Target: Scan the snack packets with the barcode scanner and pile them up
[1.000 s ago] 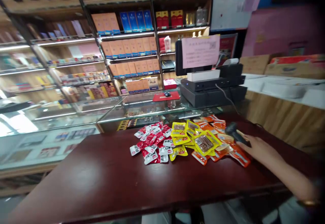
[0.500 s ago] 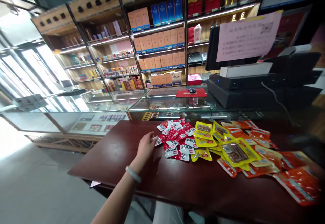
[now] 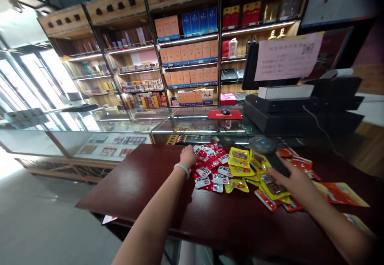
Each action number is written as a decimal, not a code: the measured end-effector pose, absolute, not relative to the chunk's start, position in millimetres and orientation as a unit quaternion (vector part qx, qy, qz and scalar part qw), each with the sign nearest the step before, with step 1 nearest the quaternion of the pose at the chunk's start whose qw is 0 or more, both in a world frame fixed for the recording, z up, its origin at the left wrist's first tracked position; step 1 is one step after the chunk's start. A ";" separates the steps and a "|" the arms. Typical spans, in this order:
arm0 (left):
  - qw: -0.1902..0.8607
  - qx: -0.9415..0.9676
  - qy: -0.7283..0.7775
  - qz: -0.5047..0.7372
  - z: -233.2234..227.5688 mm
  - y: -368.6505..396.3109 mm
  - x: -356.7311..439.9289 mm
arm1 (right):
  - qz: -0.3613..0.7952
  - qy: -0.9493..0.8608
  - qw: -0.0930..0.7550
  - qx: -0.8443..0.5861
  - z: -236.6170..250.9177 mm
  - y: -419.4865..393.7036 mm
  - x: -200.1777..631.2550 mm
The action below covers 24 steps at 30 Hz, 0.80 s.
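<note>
My left hand point(image 3: 189, 156) rests on the left edge of a heap of small red-and-white snack packets point(image 3: 210, 167) on a dark red-brown table point(image 3: 141, 185). Whether its fingers grip a packet I cannot tell. My right hand point(image 3: 292, 179) holds a black barcode scanner point(image 3: 267, 149) above several yellow packets point(image 3: 240, 165). Orange packets point(image 3: 300, 165) lie under and to the right of that hand, one more orange packet point(image 3: 340, 193) further right.
A glass display counter point(image 3: 180, 125) runs behind the table, with a red mouse pad and mouse point(image 3: 225, 113). A black till with a monitor and pink notice point(image 3: 288, 57) stands at right. Shelves of boxed goods point(image 3: 189, 53) fill the back wall. Tiled floor lies at left.
My left hand moved forward onto the red packets. My right hand came back into view holding the scanner over the yellow and orange packets. The camera tilted slightly.
</note>
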<state>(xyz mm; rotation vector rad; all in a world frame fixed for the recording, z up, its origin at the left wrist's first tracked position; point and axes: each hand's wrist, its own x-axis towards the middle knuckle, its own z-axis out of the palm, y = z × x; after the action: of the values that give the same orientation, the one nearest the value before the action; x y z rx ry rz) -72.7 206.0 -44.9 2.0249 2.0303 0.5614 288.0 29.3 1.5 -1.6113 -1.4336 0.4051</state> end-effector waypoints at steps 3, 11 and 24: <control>0.224 0.623 0.649 0.375 -50.0 197.3 -84.6 | 0.328 -0.559 0.508 -0.567 13.3 33.9 248.1; 0.355 0.412 0.520 0.658 -61.0 164.3 -136.5 | 0.548 -0.528 0.578 -0.295 52.1 69.7 131.4; 0.328 0.287 0.446 0.782 -83.0 152.0 -186.2 | 0.659 -0.480 0.524 -0.248 -28.3 103.0 5.5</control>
<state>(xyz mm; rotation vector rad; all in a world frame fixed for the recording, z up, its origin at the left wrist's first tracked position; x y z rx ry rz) -186.2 152.0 -83.0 0.7508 1.1665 2.0474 5.5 103.0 -28.3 -0.5927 -1.1489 1.5766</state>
